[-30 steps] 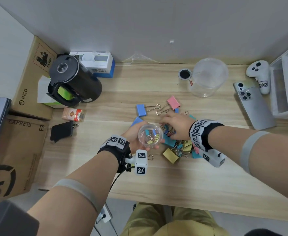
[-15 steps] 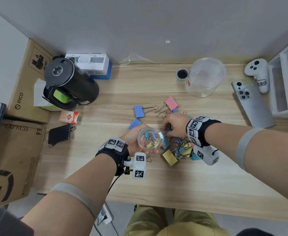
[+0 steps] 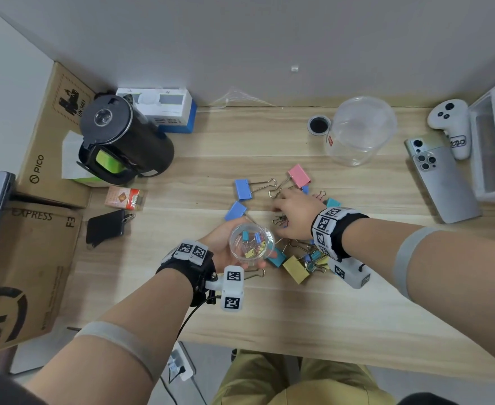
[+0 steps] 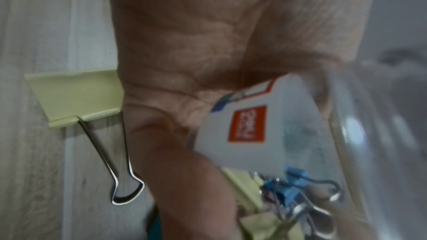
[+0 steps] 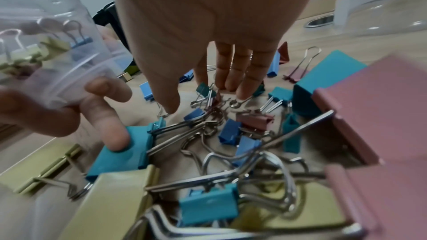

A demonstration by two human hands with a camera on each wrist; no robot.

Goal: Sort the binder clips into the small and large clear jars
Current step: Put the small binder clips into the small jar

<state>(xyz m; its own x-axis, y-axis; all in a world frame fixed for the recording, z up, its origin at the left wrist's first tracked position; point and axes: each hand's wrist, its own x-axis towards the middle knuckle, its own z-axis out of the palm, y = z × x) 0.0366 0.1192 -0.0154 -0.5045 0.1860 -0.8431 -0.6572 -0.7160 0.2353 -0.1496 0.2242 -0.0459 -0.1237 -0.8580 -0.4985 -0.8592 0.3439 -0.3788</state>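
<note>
Our left hand [image 3: 226, 247] curls round the small clear jar [image 3: 251, 242], raised off the table [image 3: 299, 311] with a few small clips inside. Our right hand [image 3: 296, 213] reaches, fingers extended and empty, into the binder clip pile [image 5: 226, 130]. We should pinch one small clip cleanly by its wire loops, leaving big ones for the large clear jar [image 3: 360, 133]

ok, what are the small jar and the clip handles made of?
Small round clear jar: likely thin glossy plastic; the clips inside show through its wall. Bent silver wire clip handles: look like shiny bare metal with bright glints.
</note>
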